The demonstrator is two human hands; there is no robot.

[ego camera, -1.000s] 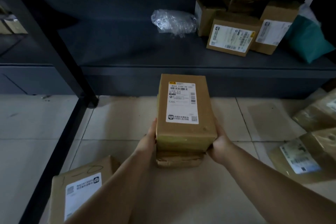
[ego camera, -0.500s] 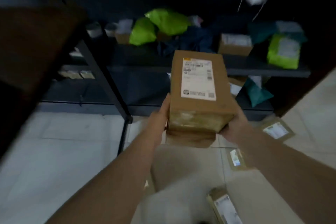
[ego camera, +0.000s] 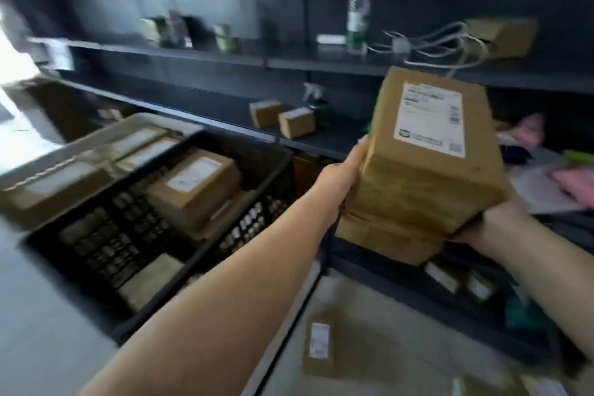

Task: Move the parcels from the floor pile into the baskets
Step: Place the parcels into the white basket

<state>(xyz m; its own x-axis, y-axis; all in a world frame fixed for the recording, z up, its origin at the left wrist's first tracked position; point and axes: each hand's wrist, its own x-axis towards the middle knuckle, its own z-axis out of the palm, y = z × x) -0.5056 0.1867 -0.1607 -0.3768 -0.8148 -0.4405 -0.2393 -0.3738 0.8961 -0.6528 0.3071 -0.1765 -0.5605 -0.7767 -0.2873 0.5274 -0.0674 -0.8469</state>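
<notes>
- stacked boxes (ego camera: 427,151): a large labelled carton on top of a flatter one, carried in the air in front of the dark shelves (ego camera: 225,58), well above the floor.
- left hand (ego camera: 340,180): pressed flat against the stack's left side, fingers straight and together.
- right hand (ego camera: 491,225): under and behind the stack's near right corner; fingers mostly hidden, appear curled beneath the boxes.
- black basket (ego camera: 266,151): lies down and to the left of the stack, already holding several parcels (ego camera: 193,186); a pale tray (ego camera: 154,120) with more parcels sits beside it, further left.
- key relation: the stack's long axis runs away from the person; the basket sits on the left hand's side, so the load must travel leftward and down, judged as the carry stage.
- loose parcels (ego camera: 316,341) remain on the floor.
- picture blurred; label text unreadable.
</notes>
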